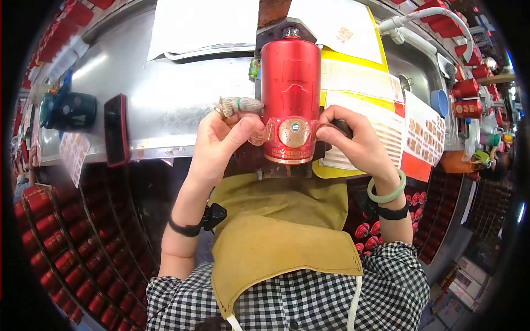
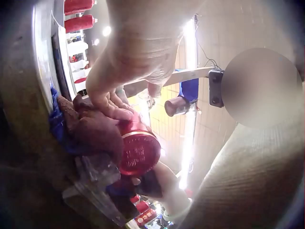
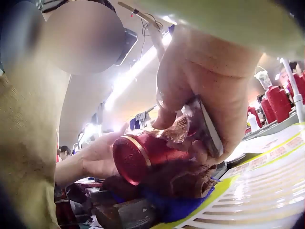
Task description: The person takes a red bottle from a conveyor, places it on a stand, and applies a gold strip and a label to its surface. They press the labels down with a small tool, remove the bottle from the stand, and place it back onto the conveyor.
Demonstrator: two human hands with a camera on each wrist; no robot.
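Observation:
A red bottle [image 1: 291, 77] lies on its side with its neck pointing away and its base toward the person. Around its lower part runs a copper-gold label [image 1: 294, 133] with a round medallion, its two ends standing off the sides. My left hand [image 1: 223, 140] pinches the left end between thumb and fingers; a knitted sleeve [image 1: 245, 105] covers one finger. At the other end, the thumb and forefinger of my right hand [image 1: 359, 140] pinch the label. A flat metal-edged tool [image 3: 207, 125] is tucked in the right hand. Under the bottle is a brown cloth [image 3: 190, 183].
Printed sheets [image 1: 361, 132] lie right of the bottle, and a white sheet [image 1: 204, 25] lies behind on the metal bench [image 1: 165, 99]. A phone [image 1: 116, 129] and a dark teal jug [image 1: 74, 110] stand left. Racks of red bottles [image 1: 55, 243] fill the lower left.

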